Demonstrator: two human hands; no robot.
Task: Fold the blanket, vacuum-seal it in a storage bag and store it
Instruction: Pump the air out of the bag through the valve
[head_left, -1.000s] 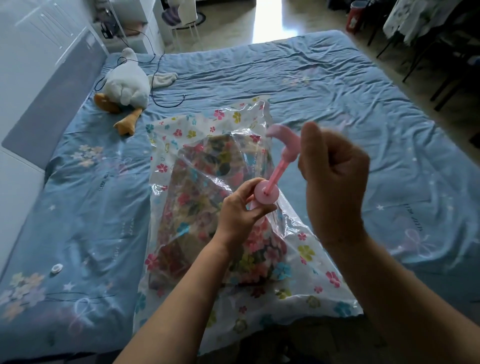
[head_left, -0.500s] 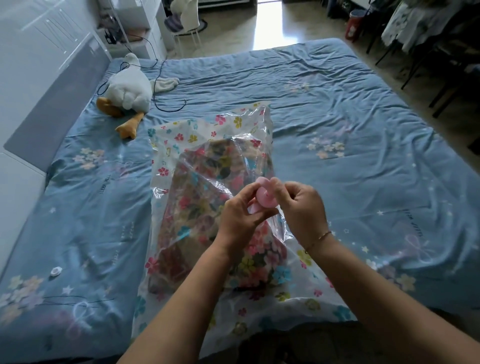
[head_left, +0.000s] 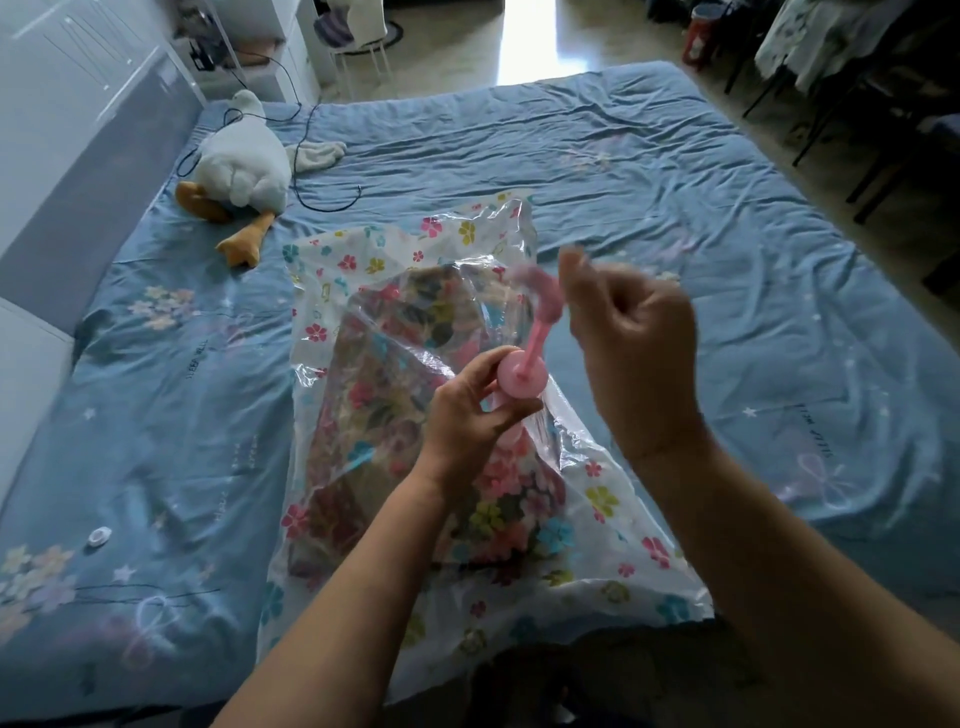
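While the folded flowered blanket (head_left: 384, 395) lies inside the clear plastic storage bag with printed flowers (head_left: 613, 545), which rests in the middle of the blue bed (head_left: 675, 171) with its near end at the near edge, we judge that folding and filling are done and that the step in hand is pumping out the air. Our left hand (head_left: 467, 421) grips the body of the pink plastic hand pump (head_left: 522, 378) just under its round top disc, the fingers curled round it, and holds it upright on the bag, above the blanket. Our right hand (head_left: 639, 338) is raised to the right of the disc. Its fingers are curled and seem to hold the hooked top of the thin plunger rod, which is pulled out, but this hand is blurred and we cannot be fully sure of the hold. The plastic is loose and wrinkled around the blanket, so we think much air is left inside and the storing is not yet near.

The next move, in our judgement, calls for a straight push of the plunger down into the body, while the left hand presses the pump firmly down on the bag so that it does not tilt or slip off. The place where the pump meets the bag is hidden under the hand.
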